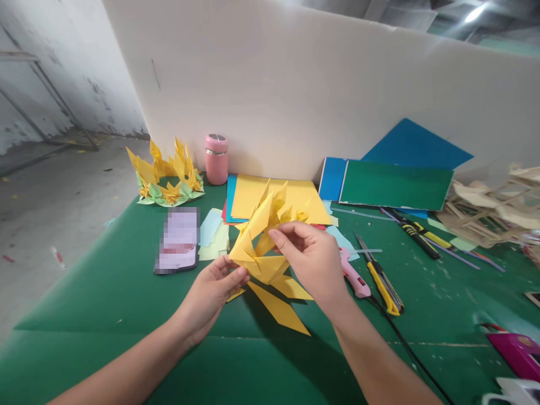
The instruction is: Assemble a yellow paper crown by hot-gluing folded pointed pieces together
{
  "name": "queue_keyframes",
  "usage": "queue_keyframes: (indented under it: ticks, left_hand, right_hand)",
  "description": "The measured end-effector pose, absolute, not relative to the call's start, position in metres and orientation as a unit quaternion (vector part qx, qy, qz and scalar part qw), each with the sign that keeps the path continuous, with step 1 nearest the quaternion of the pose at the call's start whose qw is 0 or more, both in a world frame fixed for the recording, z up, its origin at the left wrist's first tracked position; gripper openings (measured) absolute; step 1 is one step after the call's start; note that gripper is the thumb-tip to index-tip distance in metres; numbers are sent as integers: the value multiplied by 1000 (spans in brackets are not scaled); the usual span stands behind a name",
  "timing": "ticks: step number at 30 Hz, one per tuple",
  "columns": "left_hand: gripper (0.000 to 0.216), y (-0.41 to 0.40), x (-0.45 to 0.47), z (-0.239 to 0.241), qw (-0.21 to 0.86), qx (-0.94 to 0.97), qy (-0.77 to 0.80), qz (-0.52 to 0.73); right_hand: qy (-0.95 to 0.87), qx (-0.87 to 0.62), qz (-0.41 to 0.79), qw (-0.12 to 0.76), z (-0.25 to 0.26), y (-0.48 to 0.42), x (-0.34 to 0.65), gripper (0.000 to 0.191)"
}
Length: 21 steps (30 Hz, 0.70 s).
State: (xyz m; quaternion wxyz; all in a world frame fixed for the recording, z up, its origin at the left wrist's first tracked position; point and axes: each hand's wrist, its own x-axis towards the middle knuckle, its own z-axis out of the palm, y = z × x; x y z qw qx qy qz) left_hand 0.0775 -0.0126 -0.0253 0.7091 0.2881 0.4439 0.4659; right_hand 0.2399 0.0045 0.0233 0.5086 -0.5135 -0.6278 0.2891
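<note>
Both hands hold up a folded yellow paper crown (266, 268) with pointed tips, above the green table. My left hand (223, 279) pinches its lower left edge between thumb and fingers. My right hand (310, 250) is closed at the crown's right side, thumb and fingertips pressed together at the paper; the far side of that grip is hidden. Beneath the crown, loose yellow paper pieces (280, 309) lie on the table. Just right of my right hand is a pink glue gun (356, 275) with a black cord.
A finished-looking yellow and green paper crown (169, 174) stands at back left, near a pink flask (216, 160) and a phone (177, 239). Yellow sheets (253, 197) lie behind my hands. Right are a yellow cutter knife (383, 287), pliers (415, 233) and a wooden model (476, 208).
</note>
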Motion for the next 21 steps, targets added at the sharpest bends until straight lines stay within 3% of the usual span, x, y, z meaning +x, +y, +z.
queue_keyframes:
  ticks: [21]
  left_hand:
    - [33,-14,78,-24,693,304,459,465]
  right_hand:
    - [-636,-508,301,497,25,1,237,16]
